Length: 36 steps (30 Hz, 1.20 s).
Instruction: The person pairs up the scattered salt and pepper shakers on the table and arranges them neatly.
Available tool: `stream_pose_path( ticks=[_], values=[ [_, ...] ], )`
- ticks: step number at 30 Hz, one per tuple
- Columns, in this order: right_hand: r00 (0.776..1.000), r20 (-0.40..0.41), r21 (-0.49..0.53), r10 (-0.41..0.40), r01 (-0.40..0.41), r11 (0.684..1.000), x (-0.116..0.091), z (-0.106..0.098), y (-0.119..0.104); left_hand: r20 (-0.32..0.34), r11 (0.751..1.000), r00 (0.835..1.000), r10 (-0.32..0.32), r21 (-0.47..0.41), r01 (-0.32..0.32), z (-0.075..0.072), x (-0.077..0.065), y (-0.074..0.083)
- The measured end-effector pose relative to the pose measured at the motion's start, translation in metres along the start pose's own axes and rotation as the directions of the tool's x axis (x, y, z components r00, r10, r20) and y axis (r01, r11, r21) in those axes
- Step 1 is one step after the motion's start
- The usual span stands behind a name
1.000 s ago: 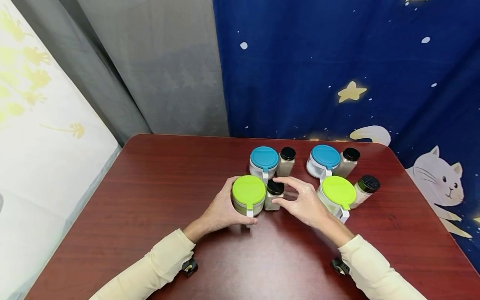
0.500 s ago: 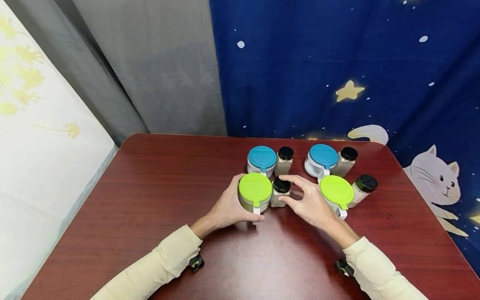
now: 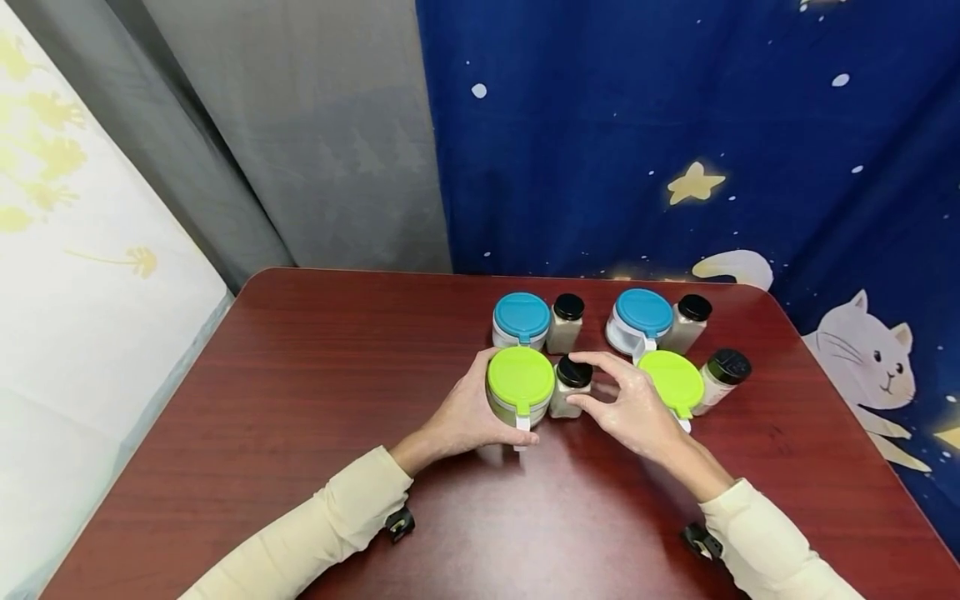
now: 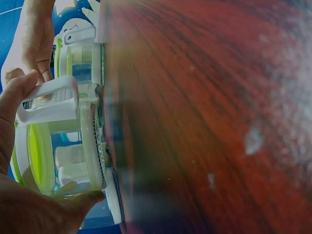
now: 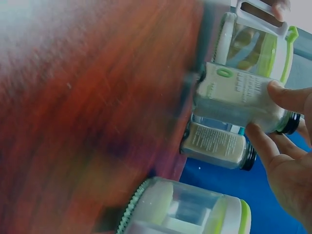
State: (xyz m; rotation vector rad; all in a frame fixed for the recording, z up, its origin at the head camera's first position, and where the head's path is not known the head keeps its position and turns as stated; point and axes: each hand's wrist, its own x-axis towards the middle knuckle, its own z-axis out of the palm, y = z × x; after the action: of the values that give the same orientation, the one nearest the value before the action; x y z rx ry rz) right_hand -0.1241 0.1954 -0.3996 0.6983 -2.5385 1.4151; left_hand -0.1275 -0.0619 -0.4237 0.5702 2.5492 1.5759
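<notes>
My left hand (image 3: 468,412) grips a clear jar with a lime-green lid (image 3: 521,379) and white handle, its thumb by the handle. Close against that jar's right side stands a spice bottle with a black cap (image 3: 572,392), pinched by my right hand (image 3: 637,412) between thumb and fingers. In the right wrist view the labelled spice bottle (image 5: 236,95) shows thumb and fingers on opposite sides near its cap. The left wrist view shows the jar's white handle (image 4: 51,100) beside the left thumb.
Behind stand a blue-lidded jar (image 3: 522,317) and a black-capped bottle (image 3: 566,325). To the right are another blue-lidded jar (image 3: 642,312), a bottle (image 3: 686,325), a second lime-lidded jar (image 3: 671,382) and a dark-capped shaker (image 3: 722,382). All are on a reddish-brown table (image 3: 337,350).
Both hands have shifted a little to the right, with the lime-lidded jar and the black-capped bottle moving along together. The other jars and bottles stay in place on the table.
</notes>
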Motion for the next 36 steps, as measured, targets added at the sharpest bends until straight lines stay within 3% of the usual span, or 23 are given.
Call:
stream_pose_path(
  ticks=[9,21,30,36],
  values=[
    [0.996,0.060,0.008,0.059,-0.060,0.998,0.001,-0.006,0.000,0.003,1.000,1.000,0.018,0.002,-0.018,0.008,0.005,0.000],
    [0.996,0.063,-0.013,0.070,-0.069,0.998,-0.004,-0.006,0.002,0.025,1.000,1.000,0.003,-0.023,-0.002,0.016,0.004,-0.004],
    [0.994,0.061,-0.034,0.092,-0.091,0.995,-0.006,-0.007,0.001,0.054,0.997,0.996,0.074,-0.023,-0.073,0.018,0.004,-0.006],
    [0.994,0.058,-0.019,0.093,-0.092,0.996,-0.008,-0.005,0.004,0.055,0.999,0.997,0.049,-0.017,-0.049,0.021,0.004,-0.008]
  ],
)
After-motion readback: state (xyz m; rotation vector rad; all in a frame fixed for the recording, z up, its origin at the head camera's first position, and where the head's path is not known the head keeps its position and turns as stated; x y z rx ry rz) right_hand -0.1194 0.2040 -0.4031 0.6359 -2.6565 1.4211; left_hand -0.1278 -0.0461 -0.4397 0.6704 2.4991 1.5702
